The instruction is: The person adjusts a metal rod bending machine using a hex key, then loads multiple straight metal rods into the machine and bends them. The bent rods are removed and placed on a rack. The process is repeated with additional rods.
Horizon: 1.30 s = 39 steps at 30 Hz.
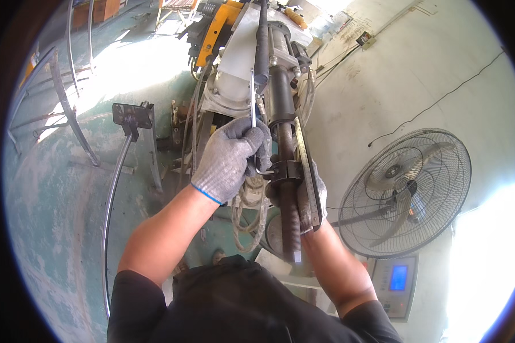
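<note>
My left hand (pixel 226 154), in a grey knit glove with a blue cuff edge, is closed around a long hex key (pixel 253 103). The key's long arm points up and away. Its short bent end meets the side of a dark split collar (pixel 286 171) on a threaded rod (pixel 290 217). Behind the rod, my gloved right hand (pixel 316 200) is closed with a steel ruler (pixel 306 171) in its grip. The ruler lies lengthwise along the rod's right side. The rod and collar partly hide the right fingers.
Beyond my hands is a machine with a pale housing (pixel 232 74), a dark cylinder (pixel 280 94) and a yellow bracket (pixel 216 31). Hoses (pixel 243 228) hang below. A large caged fan (pixel 406 191) and a control panel (pixel 396 283) stand right. A bent metal stand (pixel 113 200) rises left.
</note>
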Each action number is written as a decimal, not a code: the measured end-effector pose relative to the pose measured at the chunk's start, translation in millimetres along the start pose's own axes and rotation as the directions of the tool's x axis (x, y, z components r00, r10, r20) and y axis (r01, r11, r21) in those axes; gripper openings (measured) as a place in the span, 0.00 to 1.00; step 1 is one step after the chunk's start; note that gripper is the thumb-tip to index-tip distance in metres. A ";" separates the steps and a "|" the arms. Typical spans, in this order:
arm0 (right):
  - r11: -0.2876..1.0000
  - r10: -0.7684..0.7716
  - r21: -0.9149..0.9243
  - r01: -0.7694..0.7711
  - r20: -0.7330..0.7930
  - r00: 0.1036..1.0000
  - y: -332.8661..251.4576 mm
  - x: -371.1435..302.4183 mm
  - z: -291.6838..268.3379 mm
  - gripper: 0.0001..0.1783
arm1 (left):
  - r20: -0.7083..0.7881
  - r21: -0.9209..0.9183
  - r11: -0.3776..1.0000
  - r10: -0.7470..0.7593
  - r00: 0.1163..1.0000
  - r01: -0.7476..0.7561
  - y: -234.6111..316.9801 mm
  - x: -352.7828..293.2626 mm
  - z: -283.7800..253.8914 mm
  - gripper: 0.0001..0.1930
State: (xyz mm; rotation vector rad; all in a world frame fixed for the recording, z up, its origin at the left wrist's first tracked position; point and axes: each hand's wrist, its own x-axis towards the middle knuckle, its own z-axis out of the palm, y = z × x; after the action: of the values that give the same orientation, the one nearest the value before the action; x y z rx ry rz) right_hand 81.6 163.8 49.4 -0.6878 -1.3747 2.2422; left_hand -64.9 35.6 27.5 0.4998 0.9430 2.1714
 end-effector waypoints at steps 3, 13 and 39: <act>1.000 0.011 0.020 -0.010 -0.054 0.998 -1.3 -2.9 4.4 0.24 | 0.009 0.015 0.991 0.129 0.992 -0.129 -3.5 -9.6 3.3 0.06; 1.000 0.027 -0.001 -0.027 0.011 1.000 -2.6 1.6 -1.9 0.28 | -0.019 -0.115 0.993 0.032 0.999 -0.034 -13.8 6.9 5.2 0.05; 0.994 -0.024 -0.106 0.017 -0.060 0.998 -8.1 -11.5 11.9 0.20 | 0.514 0.597 0.077 0.727 0.455 -0.798 -27.1 -157.0 32.5 0.08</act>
State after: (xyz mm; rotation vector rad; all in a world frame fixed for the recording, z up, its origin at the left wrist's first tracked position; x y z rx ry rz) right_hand 84.2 152.3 63.6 -0.7672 -1.4721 2.1273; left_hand 72.3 -51.2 18.2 1.9541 1.9501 2.3754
